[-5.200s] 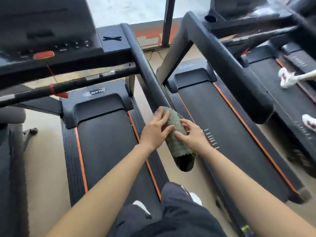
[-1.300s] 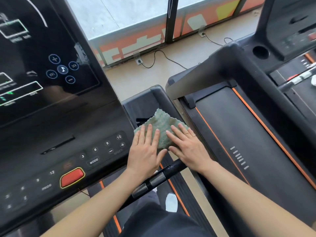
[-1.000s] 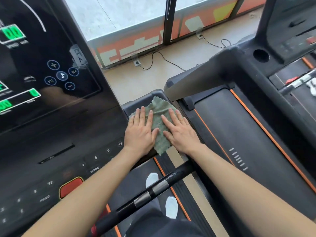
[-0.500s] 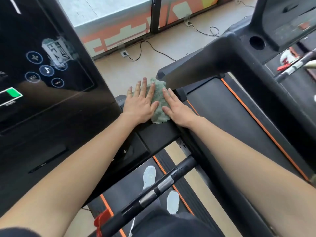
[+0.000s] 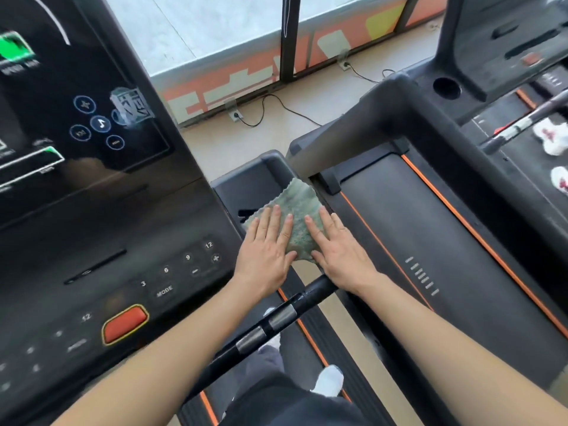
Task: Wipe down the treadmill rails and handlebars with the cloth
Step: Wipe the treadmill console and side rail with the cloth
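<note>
We log the treadmill console [image 5: 92,210] first: a broad dark panel filling the space left of both hands, with lit green readouts far up and numbered keys just beside the left wrist. Right of the hands lies the neighbouring treadmill [image 5: 436,241], its black belt edged by orange stripes. Beyond the fingertips we see pale floor [image 5: 246,139] with a wall socket and a black cable. Below the wrists a black handlebar [image 5: 276,321] with two silver sensor bands runs diagonally, its upper end passing under the right wrist. The console's black side ledge [image 5: 246,182] sits directly beneath and ahead of the hands. The left hand [image 5: 266,256] lies flat, fingers straight and a little apart, pressing the left part of the cloth. The right hand [image 5: 341,253] is likewise flat, fingers straight, pressing the right part; the two hands lie side by side, near each other but not touching. The green cloth [image 5: 296,207] is spread on that ledge under both palms, its far corner reaching past the fingertips. A red button [image 5: 124,324] sits low on the console, left of the left forearm.
</note>
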{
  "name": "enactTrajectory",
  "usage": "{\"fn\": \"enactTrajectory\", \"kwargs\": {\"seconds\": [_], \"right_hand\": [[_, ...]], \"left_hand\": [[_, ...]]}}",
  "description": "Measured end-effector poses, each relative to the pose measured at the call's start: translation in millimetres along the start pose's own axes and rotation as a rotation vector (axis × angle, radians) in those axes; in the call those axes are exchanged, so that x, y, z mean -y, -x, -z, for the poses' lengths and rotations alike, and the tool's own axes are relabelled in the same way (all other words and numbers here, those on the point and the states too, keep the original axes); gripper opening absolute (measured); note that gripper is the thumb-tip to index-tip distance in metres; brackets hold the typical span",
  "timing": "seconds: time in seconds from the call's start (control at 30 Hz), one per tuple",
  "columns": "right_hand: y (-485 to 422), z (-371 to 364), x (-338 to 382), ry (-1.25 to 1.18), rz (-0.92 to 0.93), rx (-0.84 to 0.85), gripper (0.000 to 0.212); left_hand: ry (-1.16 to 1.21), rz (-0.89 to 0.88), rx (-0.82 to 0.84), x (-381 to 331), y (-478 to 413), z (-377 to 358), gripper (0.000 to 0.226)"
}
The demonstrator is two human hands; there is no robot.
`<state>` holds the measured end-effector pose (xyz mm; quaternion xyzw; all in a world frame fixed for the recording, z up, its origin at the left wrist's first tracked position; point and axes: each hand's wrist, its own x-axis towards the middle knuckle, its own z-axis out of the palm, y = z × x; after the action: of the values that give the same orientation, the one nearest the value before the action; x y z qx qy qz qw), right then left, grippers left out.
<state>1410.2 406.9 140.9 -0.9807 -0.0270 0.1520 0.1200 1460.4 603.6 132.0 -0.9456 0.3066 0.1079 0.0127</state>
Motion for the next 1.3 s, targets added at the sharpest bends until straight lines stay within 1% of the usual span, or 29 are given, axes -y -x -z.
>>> {"fn": "enactTrajectory", "kwargs": {"seconds": [0.07,0.13,0.27,0.43,0.53,0.63,0.77,0.83,0.9,0.97,1.07,1.17,1.3], "right_hand": [[18.1,-4.1,-2.4,0.012,0.035,-0.012,0.071],[30.5,-10.4,-2.0,0.019,0.033,-0.023,0.065],[46.6,-20.4,-1.5,0.000,0.004,-0.078,0.056],[32.0,-7.9,1.9,-0.038,-0.035,-0.033,0.060],[9.0,7.0,4.5,-0.094,-0.070,-0.008,0.063],[-15.9,19.0,8.3,-0.135,-0.087,0.010,0.066],[-47.4,29.4,8.1,-0.240,-0.119,0.045,0.068],[-60.6,31.4,3.6,-0.342,-0.128,0.053,0.070],[-69.3,32.7,-2.2,-0.450,-0.143,0.056,0.073],[-73.2,33.7,-6.3,-0.497,-0.167,0.064,0.074],[-68.0,32.9,-5.9,-0.531,-0.221,0.046,0.073],[-51.8,29.0,-4.2,-0.536,-0.280,0.014,0.074],[-14.4,17.7,-4.7,-0.487,-0.340,-0.030,0.075]], "left_hand": [[-0.012,0.014,-0.049,-10.0,20.3,-3.1,0.073],[0.018,0.019,-0.076,-15.3,33.9,-10.4,0.076],[0.009,0.013,-0.068,-28.7,49.6,-22.4,0.080],[0.045,0.090,-0.085,-30.7,44.0,-26.0,0.081],[0.089,0.135,-0.086,-25.0,22.7,-18.5,0.079],[0.099,0.140,-0.092,-10.1,-4.9,-8.5,0.077],[0.080,0.027,-0.064,13.1,-39.0,1.2,0.073],[0.078,-0.019,-0.062,25.3,-58.9,7.5,0.071],[0.083,-0.047,-0.057,39.4,-79.6,14.2,0.072],[0.084,-0.098,-0.045,53.8,-97.9,20.8,0.074],[0.056,-0.236,-0.062,71.1,-112.8,25.9,0.076],[-0.006,-0.373,-0.076,73.9,-111.3,22.5,0.075],[0.005,-0.448,-0.089,51.0,-93.8,17.5,0.072]]}}
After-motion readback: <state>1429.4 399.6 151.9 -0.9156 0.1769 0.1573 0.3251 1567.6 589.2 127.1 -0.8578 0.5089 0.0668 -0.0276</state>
